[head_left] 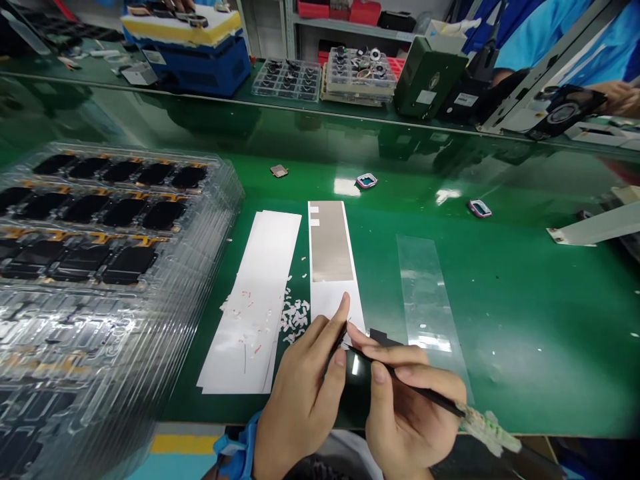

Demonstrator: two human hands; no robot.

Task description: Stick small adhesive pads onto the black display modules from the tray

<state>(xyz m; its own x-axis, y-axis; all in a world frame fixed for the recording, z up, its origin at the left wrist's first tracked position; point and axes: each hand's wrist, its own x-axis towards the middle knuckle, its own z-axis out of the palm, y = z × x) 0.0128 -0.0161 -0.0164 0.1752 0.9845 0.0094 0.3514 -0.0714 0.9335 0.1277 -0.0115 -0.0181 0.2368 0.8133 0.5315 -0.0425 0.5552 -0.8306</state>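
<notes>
Green table (505, 393) shines under both hands, near its front edge. The left hand (300, 393) pinches a dark bit (343, 335) (too tiny to tell), and the right hand (410, 417) grips a thin black stick (415, 377) above a white strip (333, 300).

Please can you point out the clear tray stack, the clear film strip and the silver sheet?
Clear tray stack (231, 193): head view, right rim.
Clear film strip (425, 293): head view, strip's middle.
Silver sheet (333, 240): head view, sheet's middle.

Head-worn camera looks forward and down, close above the green workbench (515, 373)
</notes>
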